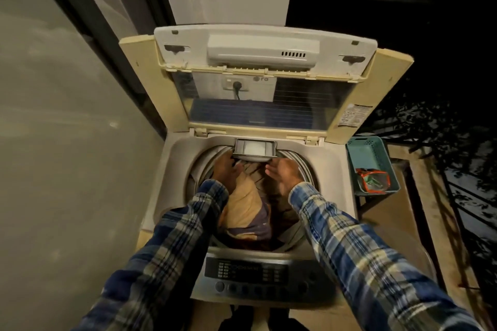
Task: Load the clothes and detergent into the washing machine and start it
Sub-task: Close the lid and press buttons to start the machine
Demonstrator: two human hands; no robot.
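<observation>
Night-dark balcony, grey wall at the left; the washing machine stands with its lid propped up so the drum can be filled. The left hand reaches onto the clothes in the drum, fingers hidden, so I cannot tell its grip. Above, the detergent drawer juts out, probably for filling. The right hand hovers spread and empty. Farther right, a likely detergent pouch waits in a teal basket.

Open washing machine and side stand
Clothes lie in the drum; a teal basket sits on the stand.
</observation>
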